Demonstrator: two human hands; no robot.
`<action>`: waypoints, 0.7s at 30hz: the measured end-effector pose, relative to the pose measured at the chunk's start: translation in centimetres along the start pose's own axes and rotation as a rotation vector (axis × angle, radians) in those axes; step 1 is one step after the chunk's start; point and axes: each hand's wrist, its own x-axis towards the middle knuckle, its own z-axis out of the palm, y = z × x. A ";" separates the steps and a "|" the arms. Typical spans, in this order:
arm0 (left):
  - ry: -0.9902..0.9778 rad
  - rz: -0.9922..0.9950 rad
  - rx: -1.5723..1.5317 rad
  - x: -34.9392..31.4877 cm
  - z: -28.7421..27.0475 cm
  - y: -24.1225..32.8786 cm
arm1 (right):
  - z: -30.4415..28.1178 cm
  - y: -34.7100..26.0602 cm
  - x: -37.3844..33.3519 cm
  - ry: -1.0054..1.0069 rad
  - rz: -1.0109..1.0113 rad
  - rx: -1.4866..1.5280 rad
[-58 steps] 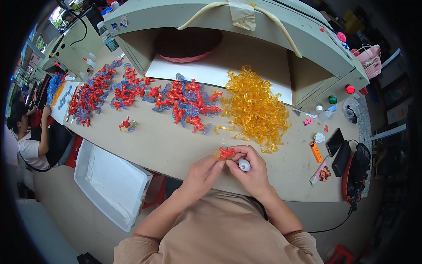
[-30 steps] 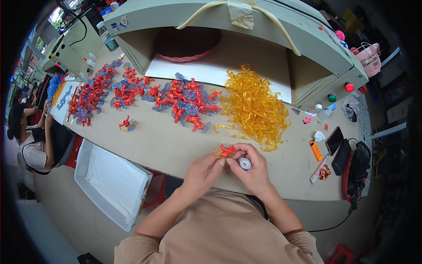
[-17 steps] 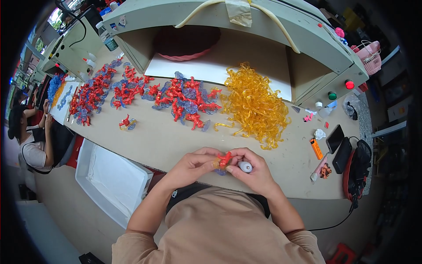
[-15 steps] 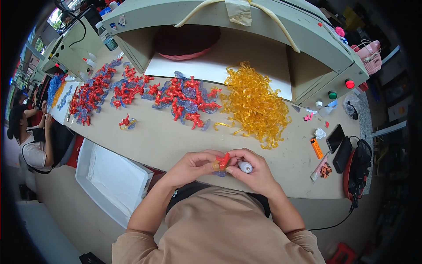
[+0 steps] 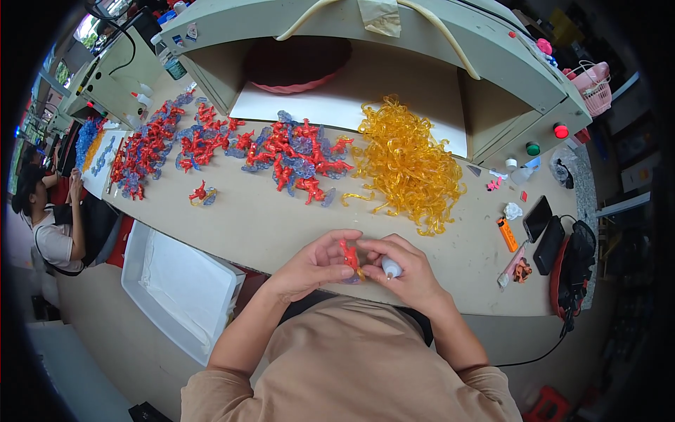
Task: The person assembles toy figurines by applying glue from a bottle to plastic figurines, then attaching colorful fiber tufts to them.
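Near the table's front edge, my left hand [image 5: 313, 267] is closed around a small red figurine [image 5: 349, 254] with a translucent purple base low between my fingers. My right hand [image 5: 411, 276] holds a small white bottle with a narrow tip [image 5: 391, 267] against its palm. Its thumb and fingertips meet at the figurine's lower side, where a bit of translucent yellow shows. Beyond my hands lies a heap of curled translucent yellow pieces [image 5: 408, 165]. Left of it are piles of red figurines with purple bases [image 5: 295, 156]. One single figurine [image 5: 202, 193] stands apart, with yellow on it.
A grey cabinet [image 5: 520, 91] with an open front holds a dark red round tray [image 5: 302, 86]. At the right lie an orange lighter [image 5: 506, 235], a phone [image 5: 537, 219] and a black bag [image 5: 578, 264]. A white bin [image 5: 176, 292] sits at lower left; a co-worker [image 5: 60, 225] sits beyond.
The figurine now stands more upright in my left hand, whose fingers have opened a little behind it. My right fingers have shifted to its lower side, and the bottle's tip has tilted downward.
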 end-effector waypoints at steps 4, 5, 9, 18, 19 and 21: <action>0.120 0.057 -0.009 -0.1 -0.7 -0.4 | -0.7 0.6 -0.9 0.096 0.209 0.159; 0.122 0.060 -0.008 -0.1 -0.6 -0.4 | -1.0 0.8 -1.2 0.094 0.207 0.159; 0.290 0.118 -0.060 0.3 -0.3 -0.8 | -2.5 1.3 -1.9 0.039 0.219 0.087; 0.417 0.170 -0.201 0.9 0.4 -1.4 | -1.0 0.6 -2.1 0.273 0.173 0.237; 0.428 0.169 -0.217 1.0 0.4 -1.4 | -0.7 0.6 -2.1 0.304 0.131 0.284; 0.437 0.171 -0.223 1.0 0.5 -1.4 | -0.3 0.3 -2.0 0.366 0.098 0.252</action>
